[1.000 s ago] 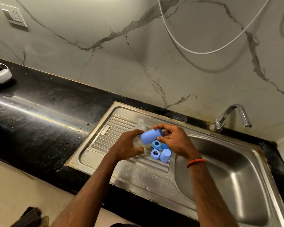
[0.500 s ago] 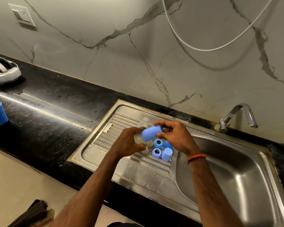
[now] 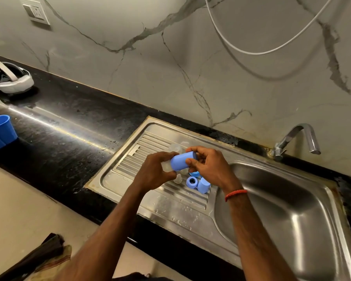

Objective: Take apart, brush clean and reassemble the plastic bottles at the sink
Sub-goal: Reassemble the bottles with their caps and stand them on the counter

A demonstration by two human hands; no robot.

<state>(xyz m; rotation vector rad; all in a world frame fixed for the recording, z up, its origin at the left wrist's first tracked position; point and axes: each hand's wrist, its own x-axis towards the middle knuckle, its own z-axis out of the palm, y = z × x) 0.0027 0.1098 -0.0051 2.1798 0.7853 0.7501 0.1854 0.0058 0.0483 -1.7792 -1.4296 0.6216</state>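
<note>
My left hand (image 3: 154,173) grips the clear bottle (image 3: 167,166), right hand (image 3: 209,169) pinches its blue cap (image 3: 180,161); probably light, slippery: hold the 2 ends.

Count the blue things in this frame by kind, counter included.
Caps: 2, one pinched by the right hand, one standing on the drainboard
Rings: 1
Half-hidden piece under that hand: 1, kind unclear
Tub: 1
Total: 5
</note>
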